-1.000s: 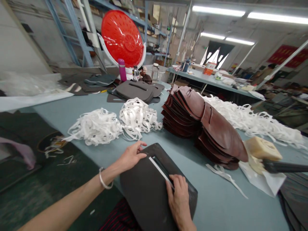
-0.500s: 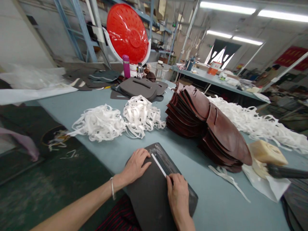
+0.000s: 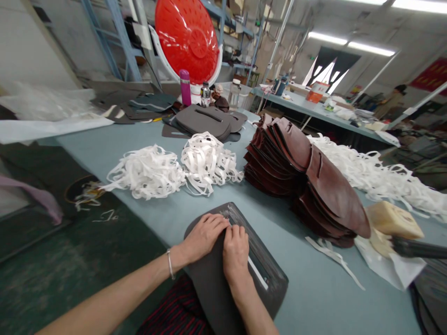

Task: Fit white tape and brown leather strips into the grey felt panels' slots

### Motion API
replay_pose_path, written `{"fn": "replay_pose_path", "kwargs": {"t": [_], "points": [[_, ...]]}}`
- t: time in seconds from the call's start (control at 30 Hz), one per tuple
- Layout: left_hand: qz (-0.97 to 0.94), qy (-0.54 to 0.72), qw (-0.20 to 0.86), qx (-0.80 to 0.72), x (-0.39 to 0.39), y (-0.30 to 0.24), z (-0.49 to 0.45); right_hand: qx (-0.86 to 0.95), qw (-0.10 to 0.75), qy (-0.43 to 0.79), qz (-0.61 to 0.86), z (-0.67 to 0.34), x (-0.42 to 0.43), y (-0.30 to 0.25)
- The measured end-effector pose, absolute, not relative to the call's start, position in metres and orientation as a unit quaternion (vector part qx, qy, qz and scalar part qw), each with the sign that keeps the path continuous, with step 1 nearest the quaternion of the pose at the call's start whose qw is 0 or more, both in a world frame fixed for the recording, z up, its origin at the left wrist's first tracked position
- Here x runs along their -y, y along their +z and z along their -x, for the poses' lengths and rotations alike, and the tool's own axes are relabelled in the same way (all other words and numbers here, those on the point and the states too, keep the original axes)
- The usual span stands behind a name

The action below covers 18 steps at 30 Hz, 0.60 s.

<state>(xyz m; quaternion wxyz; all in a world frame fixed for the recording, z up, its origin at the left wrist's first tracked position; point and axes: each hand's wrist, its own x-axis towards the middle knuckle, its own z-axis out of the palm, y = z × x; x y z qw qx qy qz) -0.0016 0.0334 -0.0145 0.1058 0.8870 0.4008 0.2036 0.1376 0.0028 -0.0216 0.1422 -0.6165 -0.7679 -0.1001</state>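
Note:
A dark grey leather piece [image 3: 265,270] lies at the table's near edge, with a slot and a white tape strip [image 3: 257,273] along it. My left hand [image 3: 204,235] rests on the piece's far left part, fingers curled toward the strip's far end. My right hand [image 3: 235,251] sits right beside it, fingers bent and pressed down on the strip's far end. The two hands touch. What the fingertips pinch is hidden under them.
Two heaps of white tape strips [image 3: 146,170] lie ahead. A fanned stack of brown leather pieces [image 3: 307,181] stands to the right, more white strips [image 3: 370,174] behind it. Grey pieces [image 3: 206,121], bottles and a red basket [image 3: 188,37] are at the far end. A brush and block [image 3: 394,223] lie right.
My right hand has slid from the strip's near end up to its far end, meeting my left hand. The left hand moved slightly inward on the piece. The view tilted a little.

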Motion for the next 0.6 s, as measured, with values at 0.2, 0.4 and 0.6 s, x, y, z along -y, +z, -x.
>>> {"fn": "replay_pose_path", "kwargs": {"t": [0.2,0.4,0.6], "points": [[-0.89,0.202,0.088,-0.398,-0.032,-0.015,0.0,0.785,0.11,-0.112,0.599,-0.189,0.057,-0.023],[-0.892,0.211,0.089,-0.389,-0.032,-0.018,0.0,0.783,0.153,-0.091,0.595,-0.232,0.1,-0.027],[-0.897,0.205,0.076,-0.383,-0.033,-0.022,0.0,0.737,0.22,-0.08,0.634,-0.229,0.096,-0.032]]}}
